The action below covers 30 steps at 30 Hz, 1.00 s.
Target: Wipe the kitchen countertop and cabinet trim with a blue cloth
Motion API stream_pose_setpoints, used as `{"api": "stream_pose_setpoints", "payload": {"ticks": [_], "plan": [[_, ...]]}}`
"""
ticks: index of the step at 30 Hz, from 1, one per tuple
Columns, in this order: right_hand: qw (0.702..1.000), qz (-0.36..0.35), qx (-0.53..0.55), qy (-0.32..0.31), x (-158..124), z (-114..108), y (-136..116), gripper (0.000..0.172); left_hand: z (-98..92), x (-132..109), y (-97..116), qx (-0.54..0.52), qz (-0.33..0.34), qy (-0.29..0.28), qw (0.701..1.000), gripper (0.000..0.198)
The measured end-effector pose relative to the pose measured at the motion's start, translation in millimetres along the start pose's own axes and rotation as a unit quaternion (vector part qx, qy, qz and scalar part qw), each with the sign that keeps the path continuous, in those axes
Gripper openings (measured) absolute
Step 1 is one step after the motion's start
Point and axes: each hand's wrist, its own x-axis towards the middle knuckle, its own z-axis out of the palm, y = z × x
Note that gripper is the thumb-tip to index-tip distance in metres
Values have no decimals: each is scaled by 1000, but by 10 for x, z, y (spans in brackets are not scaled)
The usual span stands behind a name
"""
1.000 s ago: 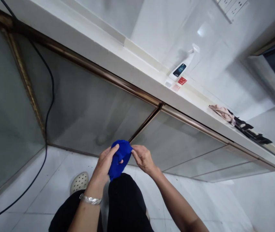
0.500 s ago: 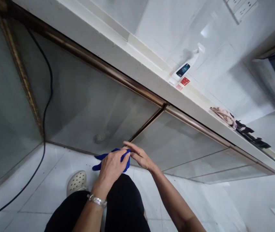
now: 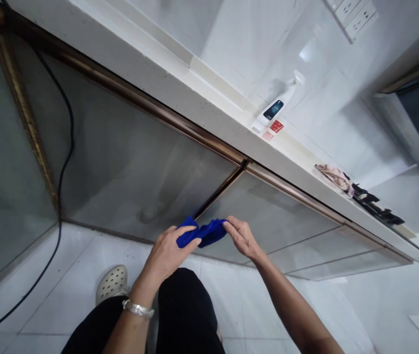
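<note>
A blue cloth (image 3: pixel 211 233) is stretched between my two hands in front of the grey cabinet doors (image 3: pixel 143 162). My left hand (image 3: pixel 168 248), with a silver bracelet at the wrist, grips the cloth's left part between thumb and fingers. The right end of the cloth is pinched in the fingertips of my right hand (image 3: pixel 242 237). Just behind the cloth, the lower part of the dark gap (image 3: pixel 220 191) between two cabinet doors is hidden.
Above the doors runs a pale countertop (image 3: pixel 194 101) bearing a white bottle (image 3: pixel 273 110), a crumpled pinkish cloth (image 3: pixel 335 178) and dark objects. A black cable (image 3: pixel 70 147) hangs at the left down to the tiled floor. A beige clog (image 3: pixel 112 282) is below.
My right hand has moved right, away from my left hand, drawing the blue cloth out between them. The cloth's loose ends at the left no longer hang out past my left hand.
</note>
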Motion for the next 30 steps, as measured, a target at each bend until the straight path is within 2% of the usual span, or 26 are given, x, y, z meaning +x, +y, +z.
{"api": "stream_pose_setpoints", "payload": {"ticks": [1, 3, 5, 7, 10, 12, 13, 14, 15, 17, 19, 21, 23, 26, 30], "plan": [[996, 47, 65, 26, 7, -21, -19, 47, -13, 3, 2, -56, 2, -16, 998, 47], [968, 114, 202, 100, 61, -33, -93, 48, -42, 0, 19, -181, -8, -52, 982, 56], [921, 140, 310, 192, 135, -46, -226, 42, -75, -11, 46, -284, -32, -68, 956, 64], [874, 134, 369, 286, 183, -89, -396, 36, -108, -22, 71, -339, -60, -53, 937, 66], [813, 55, 345, 466, 189, -181, -578, 37, -140, -18, 89, -365, -101, 9, 925, 62], [781, -19, 226, 582, 222, -199, -562, 35, -139, 1, 86, -382, -122, 59, 914, 60], [775, -51, 145, 613, 272, -183, -506, 34, -131, 13, 83, -389, -133, 81, 908, 60], [781, -83, 60, 616, 347, -152, -426, 33, -121, 24, 78, -394, -141, 98, 903, 60], [796, -116, -27, 594, 447, -109, -330, 33, -110, 32, 73, -397, -148, 110, 899, 60], [829, -183, -194, 492, 684, -12, -138, 38, -92, 38, 63, -398, -156, 121, 896, 60], [829, -208, -331, 400, 895, 69, -12, 42, -86, 25, 53, -395, -158, 121, 897, 59], [813, -192, -418, 357, 1017, 115, 14, 45, -87, -1, 46, -392, -158, 119, 898, 59], [801, -174, -455, 348, 1055, 124, -41, 49, -79, -33, 44, -392, -157, 120, 899, 58], [789, -186, -465, 356, 1060, 104, -178, 54, -22, -82, 65, -396, -162, 112, 897, 57], [757, -226, -475, 389, 1084, 96, -300, 54, 123, -153, 142, -388, -158, 51, 907, 53]]}}
